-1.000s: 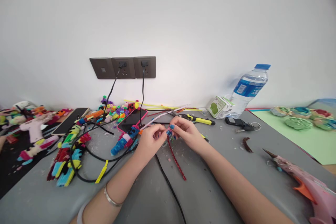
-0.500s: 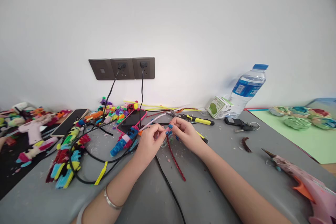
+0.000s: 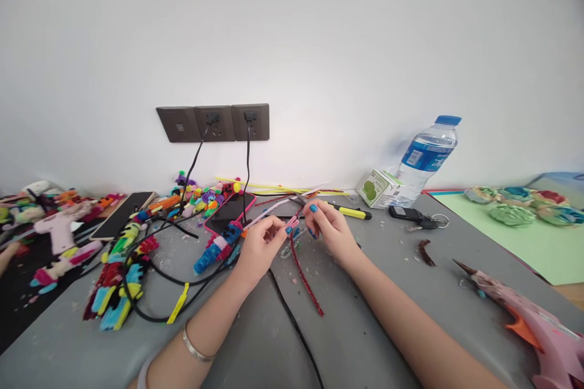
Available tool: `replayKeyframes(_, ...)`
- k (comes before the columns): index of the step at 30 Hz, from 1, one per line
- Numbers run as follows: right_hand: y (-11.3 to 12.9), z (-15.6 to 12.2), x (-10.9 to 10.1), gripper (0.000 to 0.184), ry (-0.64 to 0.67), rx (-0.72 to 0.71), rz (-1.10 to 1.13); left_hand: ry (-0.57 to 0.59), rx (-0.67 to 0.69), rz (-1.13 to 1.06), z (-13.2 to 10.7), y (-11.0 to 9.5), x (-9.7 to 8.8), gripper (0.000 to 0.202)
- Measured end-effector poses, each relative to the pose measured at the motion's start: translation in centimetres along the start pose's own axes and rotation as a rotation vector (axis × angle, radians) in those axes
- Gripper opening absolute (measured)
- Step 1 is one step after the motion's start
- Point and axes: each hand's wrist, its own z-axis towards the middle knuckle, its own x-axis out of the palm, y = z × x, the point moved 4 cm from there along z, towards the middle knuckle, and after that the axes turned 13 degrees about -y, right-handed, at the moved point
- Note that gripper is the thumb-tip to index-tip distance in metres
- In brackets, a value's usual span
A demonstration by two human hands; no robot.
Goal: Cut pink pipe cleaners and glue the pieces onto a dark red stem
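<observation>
My left hand (image 3: 264, 247) is closed in a pinch on a small pink strip (image 3: 292, 222), whose end sticks out past the fingertips toward the right. My right hand (image 3: 331, 231) hovers just right of it, fingers bent and blue-nailed tips apart, with nothing visible between them. Below the hands, a red tinsel pipe cleaner (image 3: 305, 276) lies on the grey table (image 3: 365, 340). Pliers with yellow-and-black handles (image 3: 351, 212) lie behind my right hand, partly hidden by it.
A blue fuzzy figure (image 3: 216, 253) and a pink-edged phone (image 3: 228, 213) lie left of my hands, among black cables (image 3: 292, 322). A pink glue gun (image 3: 524, 316), keys (image 3: 429, 220) and a water bottle (image 3: 424, 158) are at right. Several pipe-cleaner figures (image 3: 121, 279) lie at left.
My right hand has drawn away to the right from the pink strip, and its fingers have parted. The left hand keeps its pinch in nearly the same place.
</observation>
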Motion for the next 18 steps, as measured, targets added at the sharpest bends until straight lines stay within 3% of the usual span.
replayKeyframes(5, -0.1, 0.1, -1.5, 0.049, -0.192, -0.082, -0.046, -0.019, -0.007, 0.006, 0.0, 0.2, -0.1, 0.025)
replayKeyframes(10, 1.6, 0.5, -2.3, 0.050, -0.234, -0.143, -0.112, -0.024, 0.001, 0.025, 0.0, 0.1, -0.3, 0.025)
replayKeyframes(13, 3.1, 0.6, -2.1, 0.048, -0.137, -0.113, -0.141, -0.021, 0.007, 0.001, -0.1, 0.1, -0.2, 0.029)
replayKeyframes(18, 3.0, -0.8, 0.3, 0.041, 0.213, 0.160, -0.073, 0.003, 0.014, -0.068, -0.2, -0.2, 0.0, 0.037)
